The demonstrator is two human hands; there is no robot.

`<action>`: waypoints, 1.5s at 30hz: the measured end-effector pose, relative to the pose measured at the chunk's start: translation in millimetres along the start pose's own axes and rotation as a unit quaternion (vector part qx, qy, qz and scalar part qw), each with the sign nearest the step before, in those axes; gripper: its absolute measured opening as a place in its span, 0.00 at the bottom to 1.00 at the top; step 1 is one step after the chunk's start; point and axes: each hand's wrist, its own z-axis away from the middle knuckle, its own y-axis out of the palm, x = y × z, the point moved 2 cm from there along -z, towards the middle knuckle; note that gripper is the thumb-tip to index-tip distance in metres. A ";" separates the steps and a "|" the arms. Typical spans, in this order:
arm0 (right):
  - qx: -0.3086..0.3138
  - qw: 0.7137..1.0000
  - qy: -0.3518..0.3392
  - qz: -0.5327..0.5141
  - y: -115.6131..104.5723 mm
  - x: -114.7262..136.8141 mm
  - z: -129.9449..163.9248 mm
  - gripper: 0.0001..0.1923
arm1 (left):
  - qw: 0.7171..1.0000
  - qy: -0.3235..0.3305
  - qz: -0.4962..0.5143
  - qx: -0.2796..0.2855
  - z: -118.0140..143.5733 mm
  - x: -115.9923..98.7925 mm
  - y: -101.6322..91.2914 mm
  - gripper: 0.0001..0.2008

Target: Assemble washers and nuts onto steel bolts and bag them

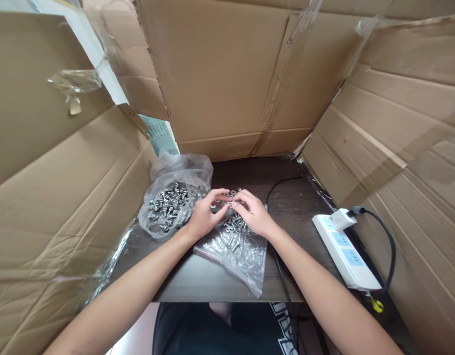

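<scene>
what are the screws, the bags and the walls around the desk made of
Screws: likely steel, bright silver with glints. Bags: thin clear plastic film, crinkled and shiny; the screws show through. Walls: brown corrugated cardboard, matte, creased, with clear tape strips. Both hands pinch a small silver part, too small to tell.

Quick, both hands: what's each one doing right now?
Left hand: fingers pinched on a small metal part.
Right hand: pinching the same part.

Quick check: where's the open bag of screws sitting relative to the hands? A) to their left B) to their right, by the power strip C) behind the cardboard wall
A: the open bag of screws lies left of both hands, beside the left hand; the power strip lies right.
</scene>
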 end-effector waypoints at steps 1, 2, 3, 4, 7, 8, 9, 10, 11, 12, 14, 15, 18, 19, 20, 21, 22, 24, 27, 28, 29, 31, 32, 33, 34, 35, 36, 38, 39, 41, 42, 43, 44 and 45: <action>0.001 1.000 -0.001 0.003 -0.2 -0.1 -0.1 0.14 | 1.000 0.001 0.000 0.001 0.1 -0.1 -0.1 0.17; 0.002 1.000 -0.001 0.004 -0.4 -0.3 -0.3 0.18 | 1.000 0.004 0.001 0.002 0.3 -0.3 0.0 0.17; 0.003 1.000 -0.001 0.004 -0.6 -0.6 -0.4 0.20 | 1.000 0.008 0.002 0.002 0.5 -0.5 0.3 0.16; 0.004 1.000 -0.002 0.003 -0.6 -0.7 -0.6 0.20 | 1.000 0.012 0.003 0.002 0.6 -0.8 0.6 0.16; 0.003 1.000 -0.009 0.005 -0.2 -0.1 -0.8 0.12 | 1.000 0.018 -0.002 -0.002 0.6 -1.0 1.3 0.16; 0.002 1.000 -0.010 0.006 0.1 0.4 -0.7 0.11 | 1.000 0.017 -0.004 -0.002 0.4 -0.8 1.4 0.16; 0.002 1.000 -0.009 0.006 0.5 0.7 -0.6 0.10 | 1.000 0.016 -0.005 -0.002 0.2 -0.5 1.5 0.16; 0.001 1.000 -0.008 0.006 0.8 1.0 -0.5 0.10 | 1.000 0.015 -0.005 -0.003 0.1 -0.2 1.4 0.16; 0.001 1.000 -0.006 0.005 1.0 1.1 -0.4 0.10 | 1.000 0.015 -0.004 -0.003 0.0 0.2 1.4 0.16; 0.001 1.000 -0.005 0.005 1.1 1.0 -0.3 0.09 | 1.000 0.014 -0.002 -0.003 -0.1 0.5 1.4 0.16; 0.003 1.000 -0.005 0.004 1.0 0.4 -0.2 0.07 | 1.000 0.014 0.000 -0.004 0.1 0.8 1.6 0.16; 0.006 1.000 -0.007 0.005 0.9 -0.1 -0.3 0.06 | 1.000 0.015 0.001 -0.003 0.3 0.8 1.8 0.16; 0.017 1.000 -0.018 0.007 1.2 -1.9 -0.5 0.06 | 1.000 0.018 -0.003 0.004 0.8 0.4 2.8 0.16; 0.015 1.000 -0.022 0.011 1.3 -2.4 -0.6 0.06 | 1.000 0.019 -0.009 0.008 0.8 0.2 2.9 0.16; 0.011 1.000 -0.025 0.015 1.3 -2.9 -0.7 0.06 | 1.000 0.021 -0.017 0.010 0.6 0.0 2.9 0.15; 0.005 0.999 -0.026 0.019 1.2 -3.2 -0.7 0.05 | 0.999 0.024 -0.027 0.012 0.2 -0.3 2.5 0.14; 0.000 0.999 -0.027 0.022 1.0 -3.2 -0.6 0.05 | 0.999 0.026 -0.038 0.013 -0.3 -0.5 2.0 0.12; -0.008 0.999 -0.027 0.024 0.5 -2.9 -0.5 0.05 | 0.997 0.031 -0.062 0.018 -1.5 -0.7 0.4 0.09; -0.010 0.999 -0.027 0.025 0.0 -2.1 -0.3 0.06 | 0.994 0.037 -0.094 0.032 -2.9 -0.8 -1.9 0.05; -0.008 0.999 -0.028 0.027 0.2 -2.0 -0.3 0.06 | 0.993 0.039 -0.102 0.037 -3.0 -0.8 -2.4 0.05; -0.006 0.999 -0.029 0.030 0.6 -2.2 -0.4 0.06 | 0.992 0.042 -0.109 0.042 -2.9 -0.8 -2.6 0.06; -0.002 0.999 -0.029 0.038 1.8 -2.9 -0.4 0.05 | 0.991 0.044 -0.117 0.051 -2.3 -0.8 -2.3 0.07; -0.001 0.999 -0.029 0.041 2.4 -3.5 -0.4 0.05 | 0.990 0.044 -0.119 0.055 -1.9 -0.9 -2.1 0.08; -0.001 0.999 -0.028 0.043 2.9 -4.0 -0.4 0.05 | 0.990 0.044 -0.120 0.058 -1.5 -0.9 -1.8 0.09; -0.001 0.999 -0.027 0.045 3.4 -4.5 -0.3 0.05 | 0.990 0.045 -0.120 0.061 -1.2 -1.1 -1.7 0.10; -0.002 0.999 -0.026 0.046 3.6 -4.9 -0.2 0.05 | 0.989 0.046 -0.122 0.065 -0.9 -1.3 -1.6 0.10; -0.002 0.999 -0.026 0.046 3.8 -5.3 -0.2 0.05 | 0.989 0.049 -0.124 0.068 -0.8 -1.6 -1.7 0.10; 0.000 0.999 -0.025 0.048 4.0 -5.7 0.0 0.05 | 0.986 0.058 -0.135 0.074 -0.7 -2.6 -2.1 0.10; 0.000 0.998 -0.025 0.049 4.1 -5.9 0.0 0.05 | 0.985 0.062 -0.143 0.076 -0.8 -3.2 -2.5 0.10; -0.001 0.998 -0.025 0.052 4.0 -6.4 0.0 0.05 | 0.982 0.068 -0.161 0.077 -1.2 -4.3 -3.2 0.09; -0.001 0.998 -0.026 0.052 3.9 -6.6 0.0 0.05 | 0.980 0.070 -0.169 0.077 -1.5 -4.8 -3.6 0.09; -0.002 0.998 -0.027 0.053 3.7 -6.8 -0.1 0.05 | 0.979 0.071 -0.175 0.075 -1.9 -5.3 -3.9 0.08; -0.003 0.998 -0.027 0.052 3.4 -7.0 -0.2 0.04 | 0.978 0.070 -0.181 0.073 -2.3 -5.7 -4.1 0.08; -0.004 0.998 -0.027 0.051 3.0 -7.1 -0.2 0.04 | 0.978 0.067 -0.185 0.071 -2.7 -5.9 -4.3 0.07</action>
